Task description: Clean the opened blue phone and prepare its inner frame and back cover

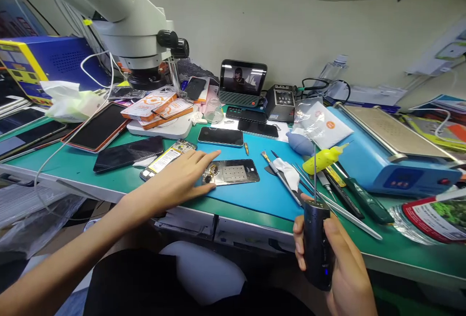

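Left hand (178, 180) lies flat, fingers spread wide, palm down on the blue mat (255, 194). It grips nothing. Its fingertips touch the left end of the opened phone (233, 172), which lies face-down with its back off, camera modules at the end nearest the fingers. Under the back of that hand sits a second stripped phone (168, 157) with a yellow label, partly covered by the wrist.

Right hand (342, 267) is low, off the bench edge, closed around a black electric screwdriver (317, 248). It's held upright, thin bit pointing up, thumb on the right side of the barrel.

Just above the right hand: tweezers (349, 215), a brush (280, 176), a green-handled tool (367, 203) and a yellow bottle (322, 159), all lying on the mat or beside it. Further up from it, a blue heating plate (393, 160).

Beyond the left fingertips: a dark phone (220, 136) lying screen-up, then a small screen (243, 79) showing video. Left of the left hand: a dark glass panel (127, 153) and a tablet (98, 129) with an orange rim. Above that hand, a microscope (124, 20) hangs over the bench (54, 165).
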### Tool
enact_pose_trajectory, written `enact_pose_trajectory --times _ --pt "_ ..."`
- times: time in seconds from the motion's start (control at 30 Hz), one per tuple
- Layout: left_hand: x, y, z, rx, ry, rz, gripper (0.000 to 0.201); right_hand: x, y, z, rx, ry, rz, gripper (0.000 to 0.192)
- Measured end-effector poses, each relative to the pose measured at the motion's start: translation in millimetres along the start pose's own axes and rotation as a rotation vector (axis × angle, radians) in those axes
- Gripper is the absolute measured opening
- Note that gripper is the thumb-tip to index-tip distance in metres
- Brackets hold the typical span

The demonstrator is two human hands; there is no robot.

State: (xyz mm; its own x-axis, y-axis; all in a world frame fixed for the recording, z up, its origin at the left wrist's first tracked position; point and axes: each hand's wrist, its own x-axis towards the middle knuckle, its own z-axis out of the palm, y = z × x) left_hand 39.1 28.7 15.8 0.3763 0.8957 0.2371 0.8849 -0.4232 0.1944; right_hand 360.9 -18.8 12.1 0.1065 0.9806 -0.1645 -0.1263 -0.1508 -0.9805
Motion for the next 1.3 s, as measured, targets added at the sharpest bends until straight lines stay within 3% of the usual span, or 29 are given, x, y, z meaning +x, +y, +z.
enact_pose_trajectory --times 0.17,0.27,0.33,0.4,0.47,0.53,0.63,0.7,1.0,1.17,1.3 --pt "-9 -9 -21.7 -0.061 -0.101 0.136 0.082 0 1 -1 0.011 -0.008 0.000 0.046" --pt "3 -22 -31.6 -0.050 -0.181 0.277 0.069 2 1 -2 0.024 -0.022 0.002 0.047" --pt "17 -22 -32.1 0.001 -0.158 0.327 0.056 2 0 -3 0.032 -0.033 0.005 0.048" --pt "27 -8 -26.5 0.063 -0.078 0.337 0.056 2 -1 -3 0.037 -0.042 0.008 0.047" --pt "29 20 -14.5 0.104 0.005 0.342 0.057 2 -1 -3 0.039 -0.046 0.008 0.047" --pt "23 53 2.7 0.114 0.066 0.332 0.042 2 -1 -3 0.037 -0.046 0.004 0.047" --pt "8 90 29.1 0.145 0.155 0.212 0.090 3 0 -3 0.029 -0.043 0.005 0.048" --pt "2 98 40.3 0.143 0.188 0.165 0.087 3 0 -3 0.021 -0.043 0.009 0.049" --pt "-11 75 39.4 0.137 0.263 0.255 0.045 2 0 -1 -0.002 -0.032 -0.003 0.048" --pt "-48 43 27.0 0.126 0.212 0.443 0.047 4 3 -4 -0.027 -0.048 -0.003 0.049" --pt "-76 19 24.6 0.060 0.143 0.424 0.057 12 4 -13 -0.101 -0.088 -0.005 0.050"
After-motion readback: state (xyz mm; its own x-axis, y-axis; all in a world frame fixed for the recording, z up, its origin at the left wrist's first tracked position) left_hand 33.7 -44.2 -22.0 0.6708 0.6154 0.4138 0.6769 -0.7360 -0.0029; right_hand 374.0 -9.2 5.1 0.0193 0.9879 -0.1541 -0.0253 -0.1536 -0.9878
